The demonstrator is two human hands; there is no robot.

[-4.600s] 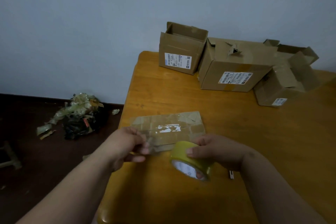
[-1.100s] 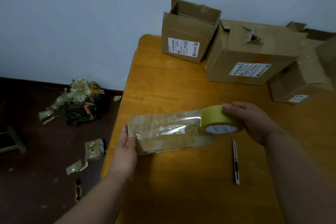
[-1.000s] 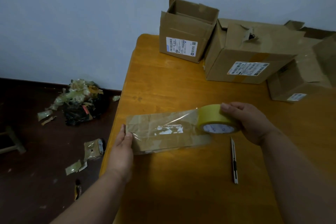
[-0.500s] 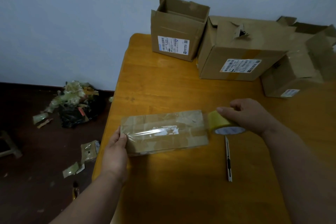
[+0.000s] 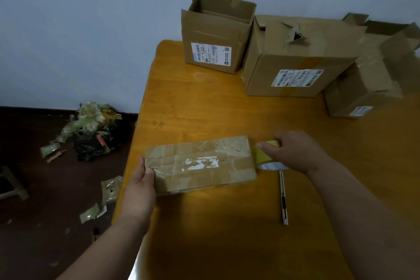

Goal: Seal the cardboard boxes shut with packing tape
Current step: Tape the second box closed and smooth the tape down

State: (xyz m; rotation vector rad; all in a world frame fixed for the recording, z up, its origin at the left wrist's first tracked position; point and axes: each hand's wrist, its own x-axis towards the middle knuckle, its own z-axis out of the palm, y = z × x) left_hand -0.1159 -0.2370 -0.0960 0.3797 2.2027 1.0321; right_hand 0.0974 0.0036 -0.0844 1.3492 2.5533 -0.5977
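A flat cardboard box lies on the wooden table with clear tape stretched along its top. My left hand presses against the box's left end, thumb on the tape end. My right hand grips the yellow tape roll just past the box's right end, low at the table. The tape runs from the roll onto the box top.
A utility knife lies on the table to the right of the box. Three more cardboard boxes stand at the back: an open one, a large torn one, a smaller one. Tape scraps litter the floor on the left.
My right hand has pulled the roll rightward across the box and lowered it past the right end. The tape now lies along the box top. My left hand stayed at the left end.
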